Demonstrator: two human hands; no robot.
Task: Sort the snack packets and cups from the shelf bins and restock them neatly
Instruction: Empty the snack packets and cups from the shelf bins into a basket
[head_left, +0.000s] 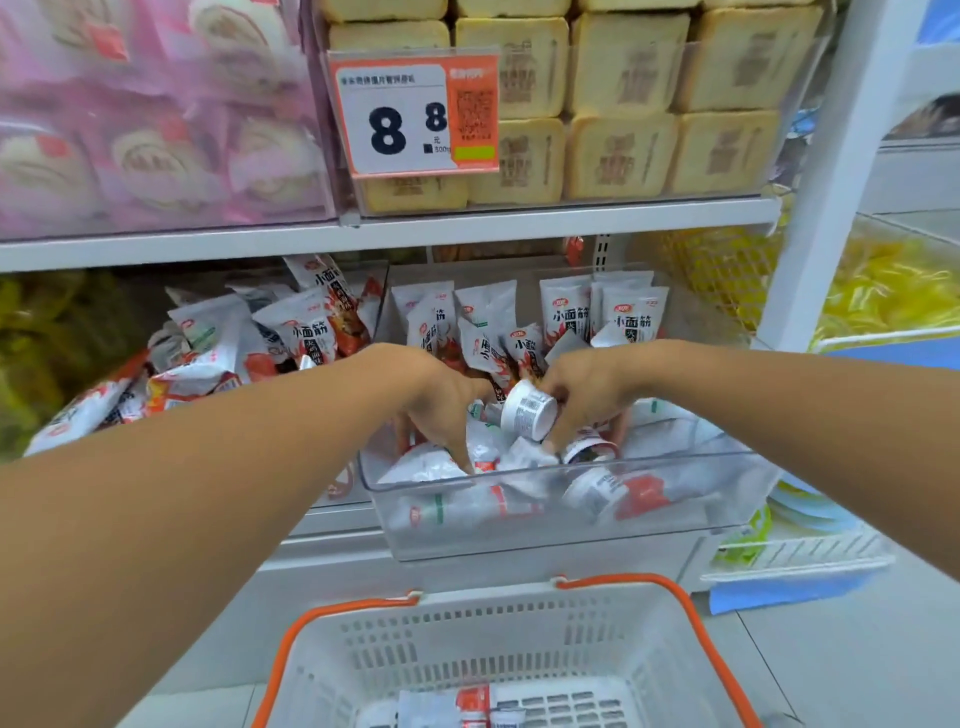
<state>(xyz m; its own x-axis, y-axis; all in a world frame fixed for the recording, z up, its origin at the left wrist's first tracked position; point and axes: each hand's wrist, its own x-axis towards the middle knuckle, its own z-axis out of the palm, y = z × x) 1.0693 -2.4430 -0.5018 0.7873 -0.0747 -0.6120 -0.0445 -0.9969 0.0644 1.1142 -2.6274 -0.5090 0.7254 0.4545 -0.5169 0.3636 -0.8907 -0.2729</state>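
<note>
While left hand (441, 410) digs packets (483, 457) | right hand (582, 395) grips cup (527, 410) (tilted)

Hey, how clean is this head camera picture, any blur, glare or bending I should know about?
Head view: wide-angle bending curves the shelf edge and stretches both forearms; the pink packets at upper left are smeared soft; the clear bin front wall hazes the packets behind it; the white cup between the left hand and right hand stays fairly sharp; lighting is even.
</note>
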